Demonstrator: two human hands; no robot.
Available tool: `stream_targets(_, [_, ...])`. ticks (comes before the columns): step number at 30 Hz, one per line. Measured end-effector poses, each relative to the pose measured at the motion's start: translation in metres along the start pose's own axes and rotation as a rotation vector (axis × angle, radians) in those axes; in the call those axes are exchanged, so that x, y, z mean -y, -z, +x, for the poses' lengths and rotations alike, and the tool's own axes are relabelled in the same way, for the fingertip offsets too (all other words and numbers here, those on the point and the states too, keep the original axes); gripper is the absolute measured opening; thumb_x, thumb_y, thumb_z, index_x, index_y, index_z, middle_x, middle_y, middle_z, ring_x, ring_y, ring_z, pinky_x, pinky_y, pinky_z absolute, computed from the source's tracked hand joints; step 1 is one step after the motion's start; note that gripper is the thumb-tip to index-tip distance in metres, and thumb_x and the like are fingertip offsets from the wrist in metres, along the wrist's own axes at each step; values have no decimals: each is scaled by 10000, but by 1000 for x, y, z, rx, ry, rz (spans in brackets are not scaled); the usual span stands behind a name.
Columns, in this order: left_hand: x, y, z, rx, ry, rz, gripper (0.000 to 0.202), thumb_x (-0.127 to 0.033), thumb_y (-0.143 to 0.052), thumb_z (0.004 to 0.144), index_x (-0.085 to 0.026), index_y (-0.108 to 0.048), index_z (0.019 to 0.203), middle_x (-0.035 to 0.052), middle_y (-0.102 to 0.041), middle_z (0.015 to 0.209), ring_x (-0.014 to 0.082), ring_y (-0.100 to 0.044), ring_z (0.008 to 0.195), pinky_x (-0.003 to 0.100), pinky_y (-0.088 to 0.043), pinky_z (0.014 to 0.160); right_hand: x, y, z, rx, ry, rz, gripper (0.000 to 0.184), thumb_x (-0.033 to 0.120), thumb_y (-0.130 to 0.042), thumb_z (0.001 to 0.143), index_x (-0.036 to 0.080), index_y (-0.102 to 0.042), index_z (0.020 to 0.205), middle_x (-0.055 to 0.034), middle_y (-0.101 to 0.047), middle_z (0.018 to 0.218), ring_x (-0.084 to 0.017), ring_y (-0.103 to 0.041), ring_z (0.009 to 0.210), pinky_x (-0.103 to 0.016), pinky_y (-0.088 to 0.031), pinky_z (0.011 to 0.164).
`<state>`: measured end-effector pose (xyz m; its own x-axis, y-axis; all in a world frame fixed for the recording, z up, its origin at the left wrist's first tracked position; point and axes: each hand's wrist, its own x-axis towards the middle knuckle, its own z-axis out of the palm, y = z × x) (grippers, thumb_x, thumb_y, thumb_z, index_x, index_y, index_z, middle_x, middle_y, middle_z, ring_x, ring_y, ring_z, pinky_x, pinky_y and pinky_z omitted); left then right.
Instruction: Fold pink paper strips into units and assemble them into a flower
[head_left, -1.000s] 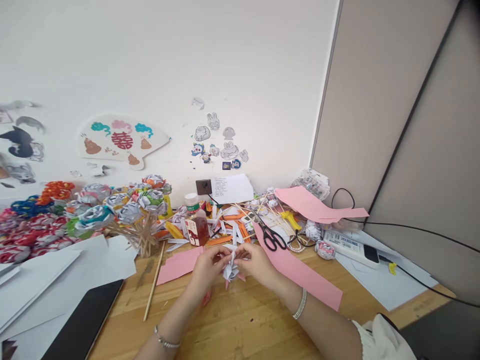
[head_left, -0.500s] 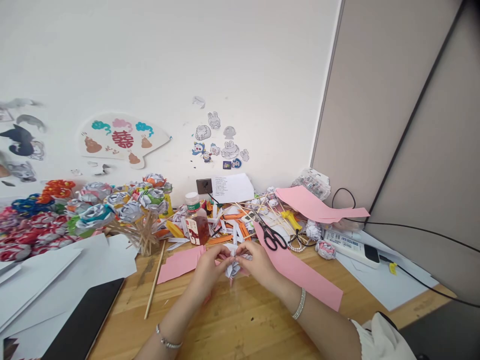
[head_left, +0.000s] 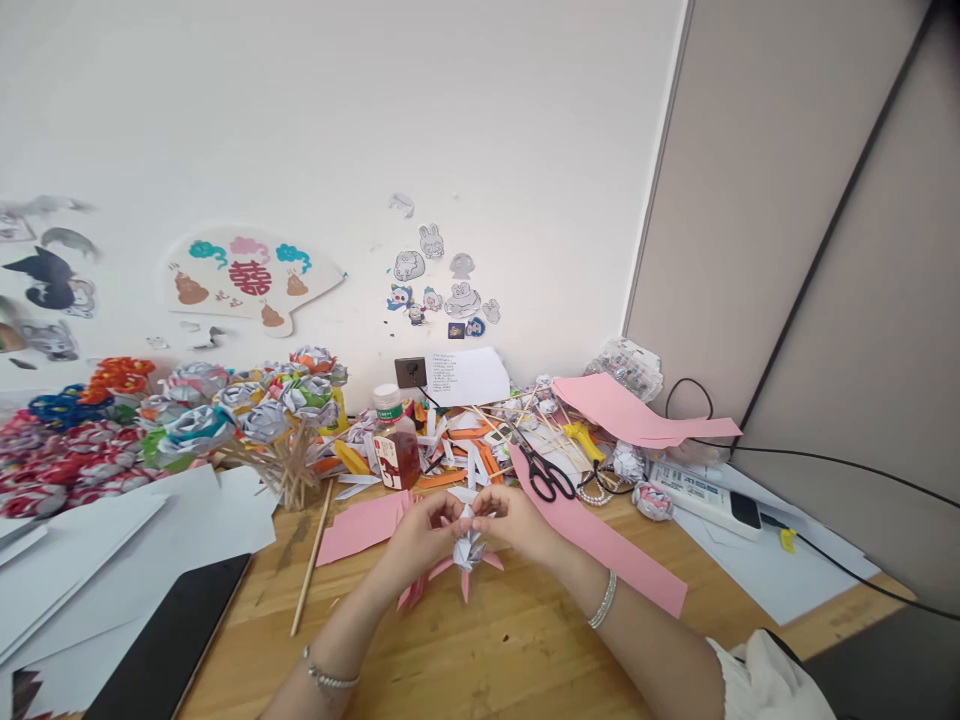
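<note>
Between my two hands is a folded paper flower, white in the middle with pointed pink tips spreading out below. My left hand pinches its upper left side. From the other side, my right hand grips the upper right, its fingertips almost meeting the left ones. The fingers hide the flower's top. Some folded pink paper pieces lie on the table just under my left hand. Flat pink sheets rest left of it, and a long pink strip stretches out beside my right hand.
Black-handled scissors lie on the pink strip. A jar with a green-banded lid stands behind my hands. A wooden stick, a black tablet-like slab and white sheets are at left, with several paper flowers behind.
The flower has turned in my fingers, so its pink tips now fan out below the white middle. Both hands stay in nearly the same place, still pinching.
</note>
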<state>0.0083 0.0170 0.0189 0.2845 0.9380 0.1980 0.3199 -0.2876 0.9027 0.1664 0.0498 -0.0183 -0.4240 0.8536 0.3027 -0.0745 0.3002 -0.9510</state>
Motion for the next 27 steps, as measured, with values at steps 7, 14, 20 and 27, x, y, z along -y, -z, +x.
stream_targets(7, [5,2,2,19,60,15,264,-397,-586,665,-148,-543,591,-21,-547,565,121,-498,549,226,-375,544,4,-1,-2,8,-79,-63,151,204,-665,607,151,-550,689,15,-560,664,-112,-519,618,-250,-392,615])
stream_targets(14, [12,3,1,86,83,16,278,-429,-570,680,-157,-535,631,-23,-558,576,122,-523,546,227,-395,540,10,-3,-5,10,-129,-125,122,137,-647,601,144,-556,683,14,-560,663,-115,-521,628,-251,-402,619])
stream_targets(20, [5,0,-1,23,-16,144,195,-340,-513,733,-167,-522,643,-27,-549,593,125,-510,571,228,-383,550,10,-2,-5,12,-65,-191,48,158,-590,675,152,-563,715,12,-565,693,-117,-518,654,-242,-402,616])
stream_targets(27, [7,-4,0,-59,-90,256,130,-242,-489,731,-177,-507,619,-28,-531,580,131,-482,576,230,-362,550,8,-6,-6,-98,52,-492,62,113,-565,691,174,-558,695,13,-577,713,-131,-514,693,-234,-377,607])
